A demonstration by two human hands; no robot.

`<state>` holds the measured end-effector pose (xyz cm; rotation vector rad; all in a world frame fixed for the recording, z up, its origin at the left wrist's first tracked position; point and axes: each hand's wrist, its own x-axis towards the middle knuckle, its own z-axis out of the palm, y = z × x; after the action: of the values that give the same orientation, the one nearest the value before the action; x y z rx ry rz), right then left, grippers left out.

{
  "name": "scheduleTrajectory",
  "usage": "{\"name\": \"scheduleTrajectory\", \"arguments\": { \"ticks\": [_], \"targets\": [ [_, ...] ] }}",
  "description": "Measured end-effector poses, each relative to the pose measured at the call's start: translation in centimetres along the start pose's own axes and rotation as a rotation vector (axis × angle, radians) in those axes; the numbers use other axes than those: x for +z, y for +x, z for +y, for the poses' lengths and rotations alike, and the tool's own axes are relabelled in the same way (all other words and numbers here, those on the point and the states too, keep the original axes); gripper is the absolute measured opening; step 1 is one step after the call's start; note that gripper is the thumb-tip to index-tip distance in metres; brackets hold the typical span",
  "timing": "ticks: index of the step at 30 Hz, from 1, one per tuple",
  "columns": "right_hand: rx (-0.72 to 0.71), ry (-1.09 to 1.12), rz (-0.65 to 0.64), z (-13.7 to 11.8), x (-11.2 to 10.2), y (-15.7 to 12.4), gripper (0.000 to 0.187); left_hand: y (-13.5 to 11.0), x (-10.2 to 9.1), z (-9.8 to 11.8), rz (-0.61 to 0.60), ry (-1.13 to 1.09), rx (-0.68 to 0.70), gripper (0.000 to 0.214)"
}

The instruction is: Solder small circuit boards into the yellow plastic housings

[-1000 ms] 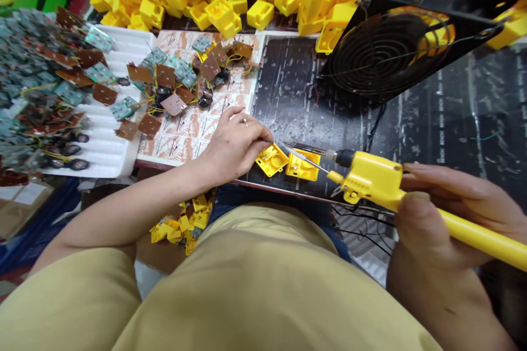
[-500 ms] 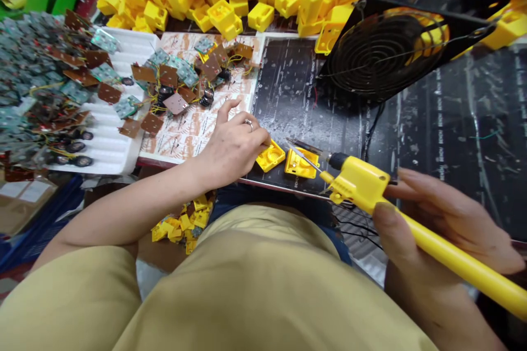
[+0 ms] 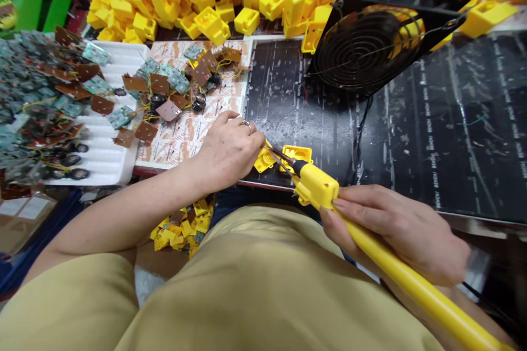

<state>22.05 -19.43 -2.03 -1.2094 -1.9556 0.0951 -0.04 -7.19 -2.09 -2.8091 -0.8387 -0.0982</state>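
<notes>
My left hand [image 3: 230, 148], with a ring on one finger, is closed at the left edge of a small yellow plastic casing half [image 3: 263, 162] near the bench's front edge. Its fingertips are partly hidden there. In my right hand [image 3: 405, 225] is a yellow soldering iron [image 3: 319, 184] with a thick yellow handle, its dark tip pointing left. Beside the tip runs a thin metal feed tube. The tip reaches over the casing half by my left fingers; whether it touches cannot be seen. Just right of that lies a second yellow casing half [image 3: 302, 153], partly covered by the iron.
A black fan [image 3: 362, 49] stands at the back right of the black bench [image 3: 411, 137]. Yellow casings [image 3: 247, 21] are heaped behind. Circuit boards with wires [image 3: 168, 79] lie left, some on a white foam tray [image 3: 109, 159]. Below, a box holds yellow parts [image 3: 181, 230].
My right hand has moved left with the soldering iron, bringing its tip over the casing half at my left hand. The view has shifted slightly; my left hand remains at the casing.
</notes>
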Motion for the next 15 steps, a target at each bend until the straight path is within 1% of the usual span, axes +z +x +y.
{"name": "scheduleTrajectory", "arguments": {
  "ticks": [3, 7, 9, 12, 13, 14, 15],
  "targets": [
    [-0.098, -0.021, 0.015, -0.2, 0.0, 0.0, 0.009, 0.1, -0.2, 0.0, -0.029, 0.003, 0.018, 0.022],
    [-0.104, -0.019, -0.023, -0.1, 0.4, -1.0, 0.024, 0.3, -0.3, 0.0, -0.045, 0.005, 0.026, 0.019],
    [-0.121, -0.027, -0.029, -0.1, 0.4, -1.1, 0.025, 0.4, -0.3, -0.1, -0.04, 0.018, 0.034, 0.019],
    [-0.168, -0.041, -0.031, -0.2, 0.0, -0.7, 0.019, 0.6, -0.4, 0.0, -0.034, 0.04, 0.038, 0.02],
    [-0.157, -0.049, -0.038, -0.1, -0.3, -0.5, 0.014, 0.7, -0.4, 0.0, -0.034, 0.044, 0.037, 0.02],
    [-0.126, -0.057, -0.047, 0.0, -0.6, -0.5, 0.009, 0.7, -0.4, 0.0, -0.036, 0.047, 0.038, 0.02],
    [-0.079, -0.062, -0.056, 0.1, -1.0, -0.5, 0.008, 0.7, -0.5, 0.1, -0.037, 0.049, 0.04, 0.02]
  ]
}}
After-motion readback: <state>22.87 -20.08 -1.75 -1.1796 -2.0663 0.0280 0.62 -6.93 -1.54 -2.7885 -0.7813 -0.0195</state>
